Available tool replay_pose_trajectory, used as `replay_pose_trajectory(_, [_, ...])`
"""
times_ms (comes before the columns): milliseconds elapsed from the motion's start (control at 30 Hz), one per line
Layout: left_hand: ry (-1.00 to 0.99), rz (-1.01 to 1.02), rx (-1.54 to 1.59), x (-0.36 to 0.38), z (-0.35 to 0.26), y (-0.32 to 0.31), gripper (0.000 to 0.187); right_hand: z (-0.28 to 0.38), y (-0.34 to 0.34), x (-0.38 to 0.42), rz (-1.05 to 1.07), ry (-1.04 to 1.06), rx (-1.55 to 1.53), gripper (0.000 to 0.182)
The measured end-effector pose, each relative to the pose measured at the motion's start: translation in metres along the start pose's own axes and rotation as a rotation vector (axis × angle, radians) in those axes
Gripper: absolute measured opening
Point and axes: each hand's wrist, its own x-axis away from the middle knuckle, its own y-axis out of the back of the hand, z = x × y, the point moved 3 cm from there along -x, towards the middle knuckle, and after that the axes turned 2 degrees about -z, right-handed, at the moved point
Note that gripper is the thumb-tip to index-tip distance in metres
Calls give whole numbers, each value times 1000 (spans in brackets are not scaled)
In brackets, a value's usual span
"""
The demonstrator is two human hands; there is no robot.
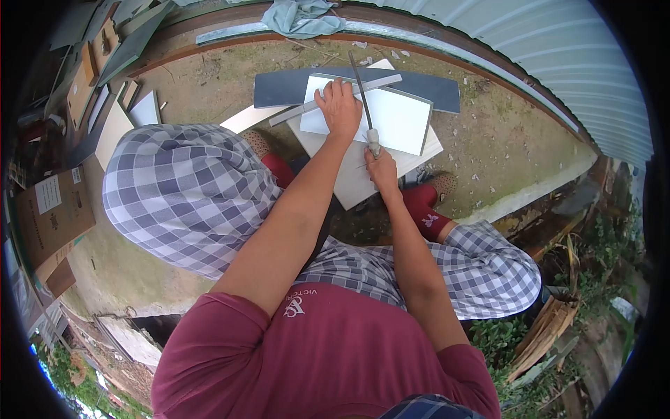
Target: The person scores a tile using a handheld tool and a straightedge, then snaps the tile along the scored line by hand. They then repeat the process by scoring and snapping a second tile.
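A grey metal strip (382,82) lies slantwise across a white panel (401,112). My left hand (340,105) presses down on the strip with its fingers curled over it. In my right hand (381,169), fingers wrapped round, is the pale handle of a long, thin, dark-bladed tool (364,105). Its blade points away from me and crosses the strip just right of my left fingers. Beneath the white panel are a dark grey board (443,96) and a pale board (349,188), stacked at different angles.
Both my feet, in red socks (426,213), flank the boards on the concrete floor (502,133). A light blue cloth (301,17) lies at the far ledge. Board offcuts (145,109) and a cardboard box (52,213) stand to the left. A corrugated metal wall (558,49) runs along the right.
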Motion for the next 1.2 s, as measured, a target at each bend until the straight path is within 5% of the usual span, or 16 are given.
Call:
replay_pose_trajectory(600, [-26,-48,-5,-5,-2,12,31,-1,1,3,-32,45,-42,37])
replay_pose_trajectory(1200, [-32,-2,0,-1,-1,15,39,14,2,16,104,-149,-95,39])
